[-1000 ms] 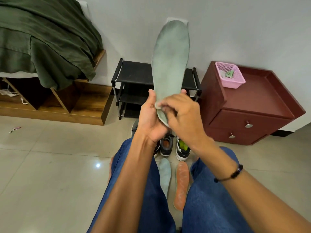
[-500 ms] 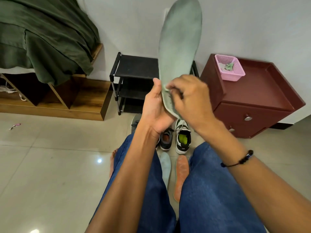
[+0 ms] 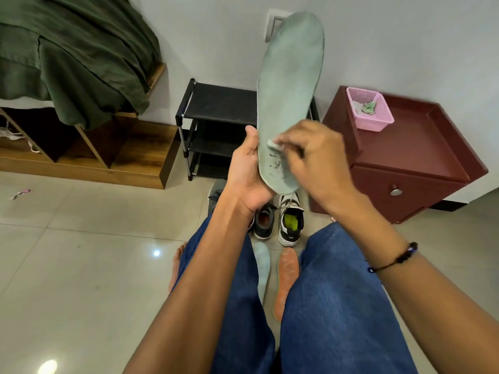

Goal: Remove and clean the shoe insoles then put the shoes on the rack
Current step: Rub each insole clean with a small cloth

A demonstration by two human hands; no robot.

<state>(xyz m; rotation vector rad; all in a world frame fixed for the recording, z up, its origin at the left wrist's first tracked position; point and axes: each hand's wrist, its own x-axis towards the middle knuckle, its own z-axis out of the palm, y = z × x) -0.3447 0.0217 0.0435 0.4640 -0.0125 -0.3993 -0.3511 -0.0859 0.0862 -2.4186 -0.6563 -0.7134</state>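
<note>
Nearest me, two insoles [image 3: 286,276] lie on the floor [image 3: 81,265] between my knees. Ahead, my left hand [image 3: 247,176] grips the raised pale green insole's [image 3: 290,98] heel; my right hand [image 3: 316,157] pinches a white wipe [image 3: 273,144] against it. Beyond stand shoes [image 3: 290,220], then the rack [image 3: 216,125].

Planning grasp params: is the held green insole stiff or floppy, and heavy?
The insole probably has some stiffness: gripped only at the heel by the left hand, it stands upright without drooping. Likely light, being thin. The right hand pinches a small wipe against it.
</note>
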